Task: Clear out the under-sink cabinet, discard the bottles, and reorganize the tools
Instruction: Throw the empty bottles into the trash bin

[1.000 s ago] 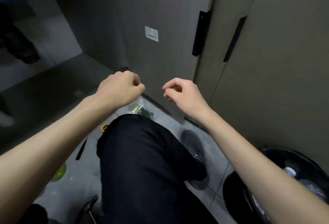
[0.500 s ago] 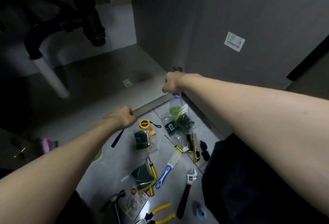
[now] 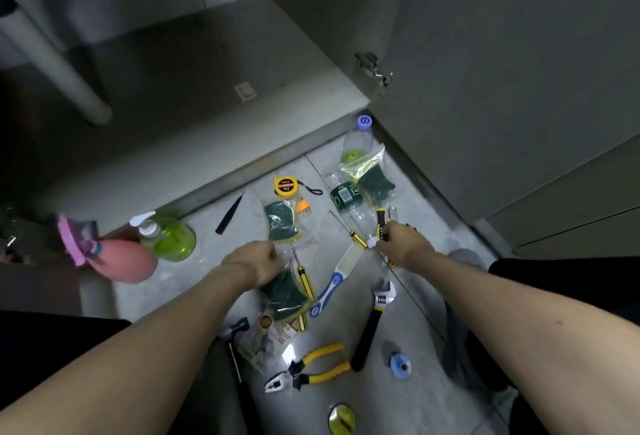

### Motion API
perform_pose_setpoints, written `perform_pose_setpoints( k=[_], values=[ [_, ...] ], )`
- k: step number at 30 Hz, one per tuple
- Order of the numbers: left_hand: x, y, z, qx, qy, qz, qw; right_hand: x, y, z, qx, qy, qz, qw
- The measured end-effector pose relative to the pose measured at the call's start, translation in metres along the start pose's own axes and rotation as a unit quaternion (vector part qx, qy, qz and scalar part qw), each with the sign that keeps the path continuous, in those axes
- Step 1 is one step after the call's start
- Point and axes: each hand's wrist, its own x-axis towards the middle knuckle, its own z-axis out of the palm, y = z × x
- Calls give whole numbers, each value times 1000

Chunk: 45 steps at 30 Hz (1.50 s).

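Grey floor tiles [image 3: 429,396] before the emptied cabinet hold everything. From the head camera, my right hand [image 3: 403,244] pinches the clear bottle [image 3: 356,189] at its near end, long axis running away toward the cabinet; my left hand [image 3: 254,263] grips a bagged sponge [image 3: 287,296].

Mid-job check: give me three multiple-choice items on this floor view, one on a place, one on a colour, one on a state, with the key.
1. Where does the tape measure lie?
A. on the floor by the cabinet edge
B. inside the cabinet
C. in a bin

2. What colour are the handles of the pliers?
A. red
B. yellow
C. blue

3. What is the right hand doing?
A. resting flat on the floor
B. gripping a black-and-yellow tool handle
C. holding the wrench

Key:
1 A, it sits on the grey tile just in front of the cabinet floor.
2 B, both grips are yellow.
3 B, its fingers curl round the handle; the wrench lies untouched.
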Motion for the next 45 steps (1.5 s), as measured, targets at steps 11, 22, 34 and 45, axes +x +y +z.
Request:
perform_pose_setpoints(
  k=[11,22,34,45],
  values=[
    [3,-14,98,-144,89,-78,983,30,-28,50,100,60,7,993],
    [2,-55,92,-147,156,-141,967,25,-20,48,230,127,-46,964],
    [-59,-64,145,-135,41,-194,971,-20,-66,6,411,265,-61,870],
    [-60,-19,47,-188,75,-86,975,-84,-132,-82,525,288,-128,791]
  ],
)
